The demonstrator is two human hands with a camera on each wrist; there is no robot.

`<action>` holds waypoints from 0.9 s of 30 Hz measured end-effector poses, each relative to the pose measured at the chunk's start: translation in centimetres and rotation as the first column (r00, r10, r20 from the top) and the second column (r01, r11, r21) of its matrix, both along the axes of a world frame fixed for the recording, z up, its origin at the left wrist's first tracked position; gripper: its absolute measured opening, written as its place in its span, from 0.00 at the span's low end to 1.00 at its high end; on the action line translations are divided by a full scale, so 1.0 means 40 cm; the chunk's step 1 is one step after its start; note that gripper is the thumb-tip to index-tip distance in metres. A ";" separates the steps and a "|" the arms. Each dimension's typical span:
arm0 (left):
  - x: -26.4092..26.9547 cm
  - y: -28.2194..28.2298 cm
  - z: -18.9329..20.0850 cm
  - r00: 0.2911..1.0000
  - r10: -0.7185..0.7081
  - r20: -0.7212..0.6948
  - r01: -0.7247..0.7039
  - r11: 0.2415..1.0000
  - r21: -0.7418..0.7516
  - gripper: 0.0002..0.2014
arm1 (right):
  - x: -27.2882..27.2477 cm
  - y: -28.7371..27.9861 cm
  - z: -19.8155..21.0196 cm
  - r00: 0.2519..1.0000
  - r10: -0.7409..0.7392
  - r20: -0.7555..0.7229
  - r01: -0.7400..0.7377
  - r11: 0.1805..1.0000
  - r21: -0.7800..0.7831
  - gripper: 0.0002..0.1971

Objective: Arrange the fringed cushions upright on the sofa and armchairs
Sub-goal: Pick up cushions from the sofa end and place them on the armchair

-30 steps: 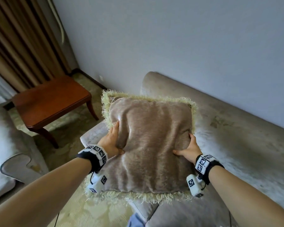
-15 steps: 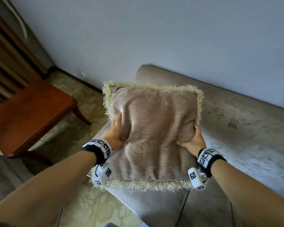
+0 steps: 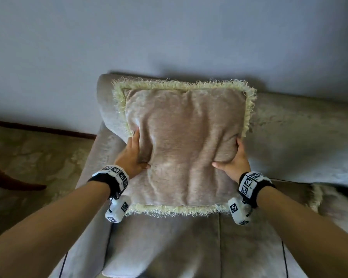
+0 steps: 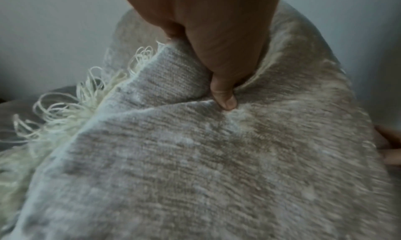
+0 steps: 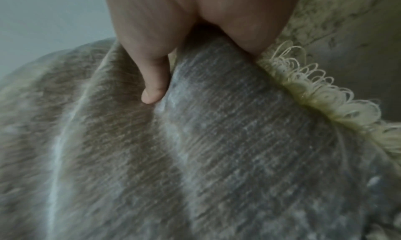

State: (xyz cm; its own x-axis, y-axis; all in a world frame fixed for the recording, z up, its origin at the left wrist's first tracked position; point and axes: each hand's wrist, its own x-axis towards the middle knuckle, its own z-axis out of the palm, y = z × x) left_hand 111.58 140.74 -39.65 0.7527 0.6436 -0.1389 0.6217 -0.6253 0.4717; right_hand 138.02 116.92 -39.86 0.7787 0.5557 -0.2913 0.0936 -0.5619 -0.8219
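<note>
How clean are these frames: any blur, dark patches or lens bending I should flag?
Head view: sharp on the fringed cushion, wide-angle bending at the edges, a second cushion smeared at right. Left wrist view: dim, thumb fairly crisp, lower fabric soft. Right wrist view: dim, streaky blur except the fringe.

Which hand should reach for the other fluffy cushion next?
Probably the right hand. A second fringed cushion lies on the sofa just past that wrist, while the left hand sits on the far side of the held cushion. Both hands grip it now.
</note>
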 end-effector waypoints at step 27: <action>-0.072 0.113 -0.545 0.999 0.051 -0.011 -0.052 0.994 -0.094 0.42 | -0.052 0.048 -0.541 0.987 -0.113 -0.116 0.071 0.945 -0.319 0.60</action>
State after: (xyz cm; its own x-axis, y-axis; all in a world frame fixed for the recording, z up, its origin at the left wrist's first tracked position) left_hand 108.70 145.28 -61.43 0.7175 0.6651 -0.2069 0.6561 -0.5457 0.5212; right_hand 135.94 118.84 -61.50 0.7652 0.3475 -0.5420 -0.0676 -0.7938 -0.6044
